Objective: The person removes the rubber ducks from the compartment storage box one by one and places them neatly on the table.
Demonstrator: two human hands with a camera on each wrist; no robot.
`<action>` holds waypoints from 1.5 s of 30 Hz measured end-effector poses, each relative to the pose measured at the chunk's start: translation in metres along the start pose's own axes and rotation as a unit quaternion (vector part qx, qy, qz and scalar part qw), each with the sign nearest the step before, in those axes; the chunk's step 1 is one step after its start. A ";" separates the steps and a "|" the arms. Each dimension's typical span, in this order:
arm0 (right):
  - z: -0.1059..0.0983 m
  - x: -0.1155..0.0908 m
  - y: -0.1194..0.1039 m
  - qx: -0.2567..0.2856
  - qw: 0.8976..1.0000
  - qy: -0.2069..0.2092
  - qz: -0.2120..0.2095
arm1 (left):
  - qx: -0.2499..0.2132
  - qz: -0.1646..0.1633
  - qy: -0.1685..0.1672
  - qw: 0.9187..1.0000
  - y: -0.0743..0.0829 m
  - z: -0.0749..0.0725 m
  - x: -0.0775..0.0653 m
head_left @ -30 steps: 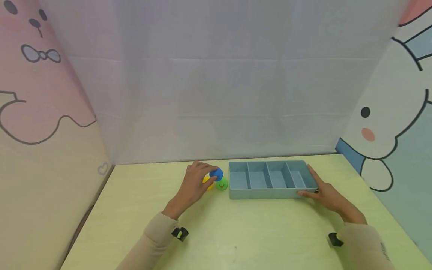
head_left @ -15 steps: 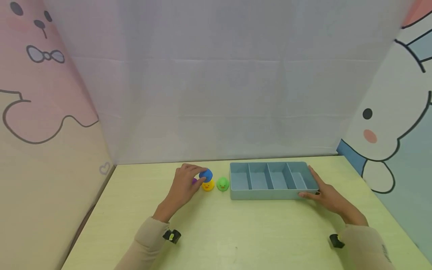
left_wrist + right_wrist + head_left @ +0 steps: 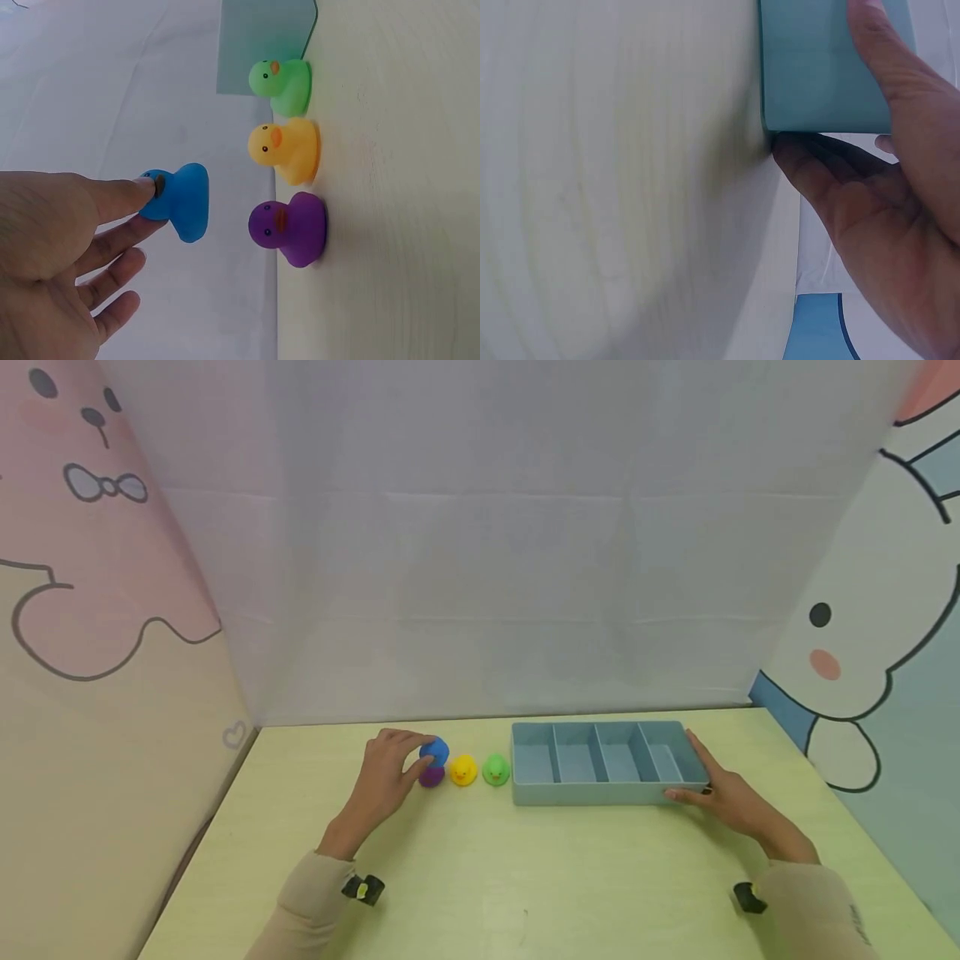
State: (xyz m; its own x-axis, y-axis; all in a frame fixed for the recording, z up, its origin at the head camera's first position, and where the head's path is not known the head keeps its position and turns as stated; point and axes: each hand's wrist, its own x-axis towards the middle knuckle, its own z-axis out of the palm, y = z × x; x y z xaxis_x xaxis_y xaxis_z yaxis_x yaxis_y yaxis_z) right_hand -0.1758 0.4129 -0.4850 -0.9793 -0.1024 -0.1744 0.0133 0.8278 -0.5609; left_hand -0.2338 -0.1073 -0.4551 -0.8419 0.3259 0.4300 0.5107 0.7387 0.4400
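Note:
My left hand (image 3: 383,770) pinches a blue rubber duck (image 3: 190,202) by its head, between thumb and fingertips, and the duck hangs above the table. Just below it in the head view is a purple rubber duck (image 3: 300,229), partly covered. To the right of that stand a yellow rubber duck (image 3: 463,770) and a green rubber duck (image 3: 496,769), in one row. The blue-grey divided tray (image 3: 600,793) has several bare compartments. My right hand (image 3: 731,793) holds the tray's right end, thumb on the front wall and fingers along the side.
A pale wood-grain table (image 3: 525,877) carries everything. Behind it hangs a white cloth (image 3: 480,568). Panels with cartoon animals (image 3: 847,635) stand at both sides.
My left hand has carried the blue duck leftward, past the green and yellow ducks, to above the purple one. These ducks have come into view. My right hand stays at the tray.

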 end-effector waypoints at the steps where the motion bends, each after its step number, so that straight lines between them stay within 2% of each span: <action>1: 0.000 0.000 0.000 0.000 1.000 0.000 -0.001 | 0.001 -0.003 0.001 1.000 -0.003 -0.001 -0.001; 14: -0.002 -0.003 -0.003 0.003 1.000 -0.002 -0.001 | 0.012 -0.018 0.014 1.000 -0.026 -0.006 -0.012; 20: -0.002 -0.001 -0.001 -0.001 1.000 -0.002 0.002 | 0.022 -0.035 0.007 0.999 -0.037 -0.008 -0.021; 31: -0.001 0.000 -0.001 0.004 1.000 -0.004 -0.004 | 0.027 -0.068 -0.024 0.997 -0.052 0.002 -0.028; 45: -0.001 0.000 0.000 0.009 1.000 0.002 -0.003 | 0.003 -0.061 -0.011 0.998 -0.065 0.016 -0.037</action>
State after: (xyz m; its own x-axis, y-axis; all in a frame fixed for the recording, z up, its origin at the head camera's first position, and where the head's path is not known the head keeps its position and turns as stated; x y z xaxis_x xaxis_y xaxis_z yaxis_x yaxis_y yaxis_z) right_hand -0.1761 0.4130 -0.4842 -0.9804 -0.1041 -0.1675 0.0116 0.8173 -0.5761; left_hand -0.2386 -0.1579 -0.5123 -0.9014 0.2461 0.3562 0.4030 0.7775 0.4827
